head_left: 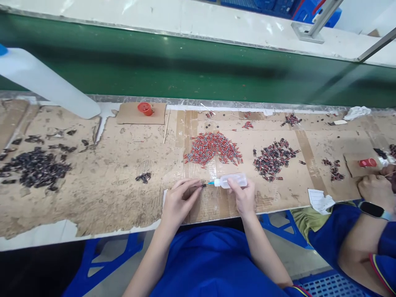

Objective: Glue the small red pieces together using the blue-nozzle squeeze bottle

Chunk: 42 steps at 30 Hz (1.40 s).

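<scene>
My right hand (246, 196) is closed around a small clear squeeze bottle (236, 180) with a white cap and a blue needle tip (211, 182) that points left. Between the thumb and fingers of my left hand (181, 200) is a small dark part (203, 185), its details too small to make out. The needle tip is close to this part; I cannot tell whether they touch. Beyond my hands lies a heap of small red and silver parts (213, 148). To the right is a pile of mixed black and red parts (275, 161).
Worn cardboard (117, 198) covers the bench. A black pile (40, 169) and a little black cluster (143, 177) lie left. A red cup (145, 109) and a thin stick (166, 127) sit farther back. On the right, a co-worker's hand (377, 189) is near another red cup (367, 163).
</scene>
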### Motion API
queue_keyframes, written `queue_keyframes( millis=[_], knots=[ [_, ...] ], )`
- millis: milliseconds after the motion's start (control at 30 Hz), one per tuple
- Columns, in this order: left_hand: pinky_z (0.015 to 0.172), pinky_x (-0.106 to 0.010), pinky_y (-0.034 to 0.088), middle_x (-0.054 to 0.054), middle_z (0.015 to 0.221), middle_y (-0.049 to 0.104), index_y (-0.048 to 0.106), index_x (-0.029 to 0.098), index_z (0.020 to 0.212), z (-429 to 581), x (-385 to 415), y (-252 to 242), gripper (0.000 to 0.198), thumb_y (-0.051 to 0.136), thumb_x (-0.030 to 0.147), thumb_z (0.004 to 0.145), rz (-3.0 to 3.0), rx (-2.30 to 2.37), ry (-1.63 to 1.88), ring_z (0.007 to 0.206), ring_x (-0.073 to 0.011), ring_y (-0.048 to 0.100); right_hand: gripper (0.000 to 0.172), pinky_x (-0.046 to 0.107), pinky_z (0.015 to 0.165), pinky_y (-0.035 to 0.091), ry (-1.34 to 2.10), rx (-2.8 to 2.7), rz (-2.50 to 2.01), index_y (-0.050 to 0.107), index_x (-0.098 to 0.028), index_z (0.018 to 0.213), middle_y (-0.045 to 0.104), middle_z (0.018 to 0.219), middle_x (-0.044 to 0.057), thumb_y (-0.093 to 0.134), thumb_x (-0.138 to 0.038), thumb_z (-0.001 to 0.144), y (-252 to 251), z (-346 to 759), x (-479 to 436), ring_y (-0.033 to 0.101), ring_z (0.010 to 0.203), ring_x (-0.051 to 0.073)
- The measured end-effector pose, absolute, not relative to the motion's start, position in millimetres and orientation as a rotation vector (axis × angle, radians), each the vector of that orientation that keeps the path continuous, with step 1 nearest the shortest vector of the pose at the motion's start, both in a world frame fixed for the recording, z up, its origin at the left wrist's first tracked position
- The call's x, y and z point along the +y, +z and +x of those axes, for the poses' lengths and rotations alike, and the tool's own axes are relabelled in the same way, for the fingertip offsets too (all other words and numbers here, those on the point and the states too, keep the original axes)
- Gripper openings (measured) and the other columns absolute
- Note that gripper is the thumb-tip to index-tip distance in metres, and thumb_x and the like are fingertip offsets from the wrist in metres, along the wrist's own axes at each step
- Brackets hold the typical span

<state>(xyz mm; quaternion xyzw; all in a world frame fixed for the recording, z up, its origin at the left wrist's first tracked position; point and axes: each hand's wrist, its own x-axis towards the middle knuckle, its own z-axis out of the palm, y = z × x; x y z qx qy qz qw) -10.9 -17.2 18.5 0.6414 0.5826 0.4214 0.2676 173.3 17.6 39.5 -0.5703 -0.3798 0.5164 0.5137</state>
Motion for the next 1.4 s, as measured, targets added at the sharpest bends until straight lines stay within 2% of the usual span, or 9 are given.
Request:
queue_keyframes(
  millis=[100, 300, 700, 1400],
  knots=[
    [0.08, -0.032, 0.061, -0.003, 0.088, 0.076, 0.072, 0.022, 0.093, -10.5, -16.6, 19.2, 0.012, 0.065, 0.022, 0.084, 1.712, 1.592, 1.136, 0.086, -0.0177, 0.071, 0.026, 0.024, 0.047, 0.041, 1.141, -1.063, -1.43, 0.062, -0.018, 0.057, 0.057, 0.049, -0.002, 0.072, -0.04, 0.067, 41.3, 172.1, 15.9, 0.049, 0.045, 0.011],
    [0.082, -0.032, 0.06, -0.003, 0.087, 0.076, 0.07, 0.021, 0.097, -8.9, -16.0, 19.6, 0.014, 0.064, 0.02, 0.085, 1.754, 1.594, 1.153, 0.086, -0.0169, 0.071, 0.029, 0.024, 0.048, 0.043, 1.071, -1.163, -1.51, 0.064, -0.017, 0.058, 0.062, 0.053, 0.001, 0.071, -0.043, 0.07, 38.5, 172.5, 14.0, 0.053, 0.049, 0.013],
    [0.082, -0.031, 0.06, -0.003, 0.089, 0.076, 0.07, 0.021, 0.098, -9.1, -17.9, 20.2, 0.014, 0.064, 0.02, 0.085, 1.791, 1.598, 1.161, 0.088, -0.0173, 0.071, 0.024, 0.026, 0.052, 0.049, 1.091, -1.171, -1.523, 0.071, -0.017, 0.065, 0.071, 0.061, 0.004, 0.072, -0.04, 0.069, 36.6, 169.5, 14.1, 0.06, 0.054, 0.017],
    [0.082, -0.032, 0.061, -0.003, 0.086, 0.076, 0.07, 0.021, 0.095, -9.0, -17.4, 19.9, 0.012, 0.065, 0.021, 0.084, 1.766, 1.622, 1.154, 0.086, -0.0176, 0.072, 0.026, 0.027, 0.051, 0.048, 1.096, -1.177, -1.541, 0.068, -0.016, 0.062, 0.068, 0.058, 0.003, 0.07, -0.041, 0.07, 36.8, 168.9, 13.7, 0.058, 0.052, 0.016]
  ],
)
